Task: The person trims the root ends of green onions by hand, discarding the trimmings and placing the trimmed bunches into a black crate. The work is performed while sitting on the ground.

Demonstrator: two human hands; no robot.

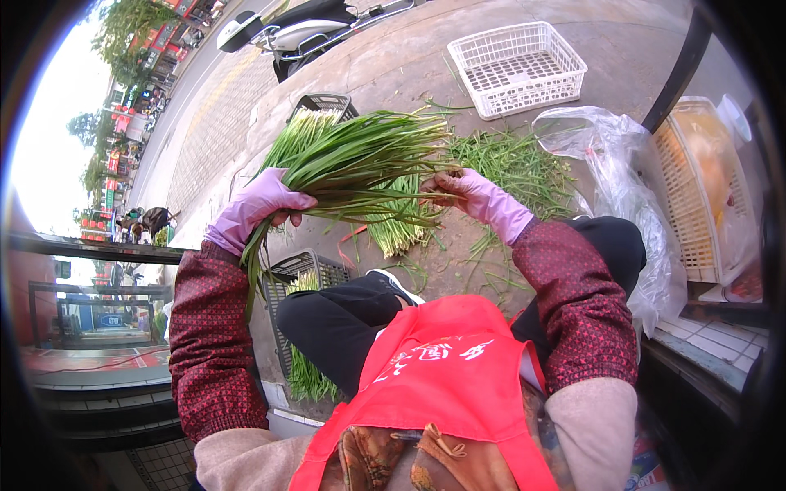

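Note:
My left hand [264,199], in a thin lilac glove, grips a thick bunch of garlic chives [362,147] around its leafy part. The pale stem ends fan out to the right. At those ends, my right hand [470,193] pinches a few stems between thumb and fingers; its gloved fingertips are soiled brown. Below the bunch, more chives [399,233] lie on the ground with their pale ends towards me, partly hidden by the held leaves. Just behind the left hand, a heap of chives [304,132] rests at a dark crate [344,104].
Loose green trimmings [516,169] litter the ground at right. Beyond them stands a white plastic basket [522,70]. Clear plastic bags [638,202] and a cream crate [688,190] flank my right knee. Another dark crate [331,267] with chives sits by my left leg. A scooter [313,34] is parked behind.

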